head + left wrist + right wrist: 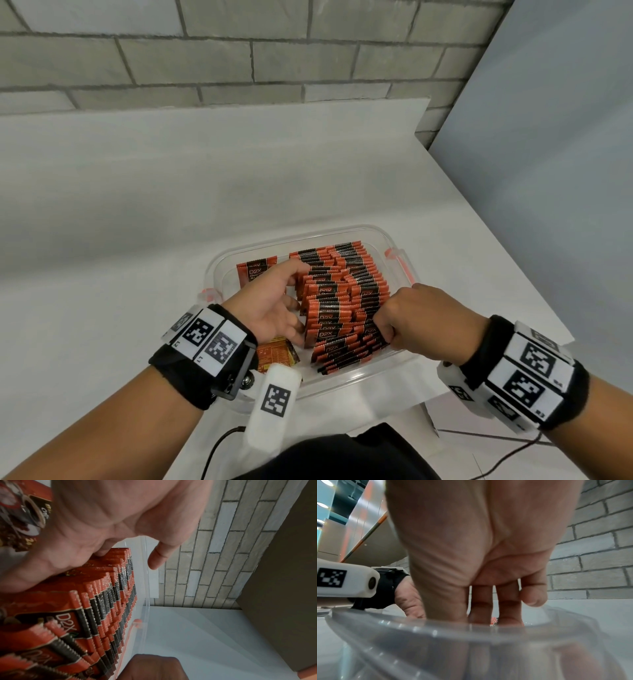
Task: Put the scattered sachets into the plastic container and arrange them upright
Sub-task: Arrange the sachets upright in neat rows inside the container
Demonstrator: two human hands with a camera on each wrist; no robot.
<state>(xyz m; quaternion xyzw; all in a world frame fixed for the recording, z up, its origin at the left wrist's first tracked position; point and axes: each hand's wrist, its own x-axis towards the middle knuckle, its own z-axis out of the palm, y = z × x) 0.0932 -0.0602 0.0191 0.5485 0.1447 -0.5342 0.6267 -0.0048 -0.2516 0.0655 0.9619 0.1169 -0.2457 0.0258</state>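
**Head view: both hands working the sachet block inside the tub**

Head view is showing a clear tub (346, 231) sitting on a white table (120, 212), w/ a brick wall (239, 51) running behind. The sachets (342, 294), red and black, are standing on edge in tight rows, filling the tub's centre and its 3 o'clock half. One sachet (255, 270) is leaning by itself at the 10 o'clock corner; another flat pack (277, 353) is lying at 7 o'clock, partly under the left wrist.

Left hand (270, 301) is pressing against the block's 9 o'clock flank, fingers fairly straight, not clasping anything; left wrist view is confirming this, palm (96, 524) lying along the sachet tops (109, 591), thumb sticking free near the tub wall.

Right hand (421, 318) is curling at the block's 5 o'clock corner, fingertips digging into the front sachets, gripping them. Right wrist view is looking thru the tub rim (436, 632): fingers (481, 601) are reaching down inside, a bit of red showing between them; the rest is blurred.
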